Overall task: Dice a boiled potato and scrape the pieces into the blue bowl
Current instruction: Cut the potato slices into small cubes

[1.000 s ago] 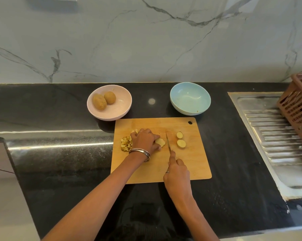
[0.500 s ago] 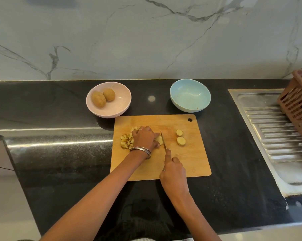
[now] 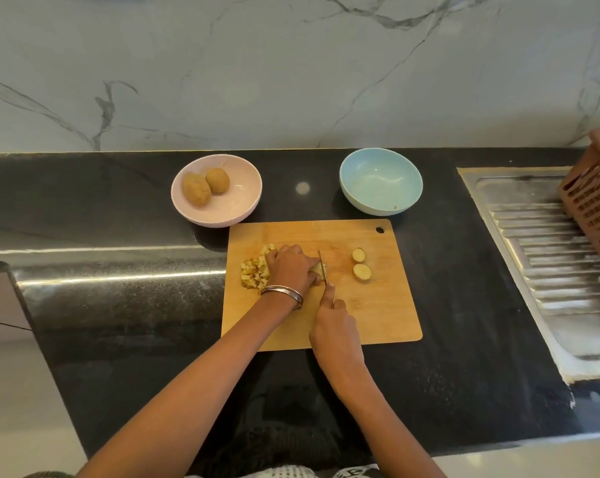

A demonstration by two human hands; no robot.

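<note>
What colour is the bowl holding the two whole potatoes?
Pale pink; the bowl shows clearly in the head view, left of the blue bowl.

Home kitchen: black counter (image 3: 119, 305), steel sink drainboard (image 3: 547, 250), marble backsplash (image 3: 257, 70).

knife (image 3: 323, 270) shifted left (onto potato piece (image 3: 316, 269))

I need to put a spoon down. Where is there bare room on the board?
Free: the board's near right corner, below the two slices. Crowded: its middle left, with the diced pile, left hand, knife and right hand.
</note>
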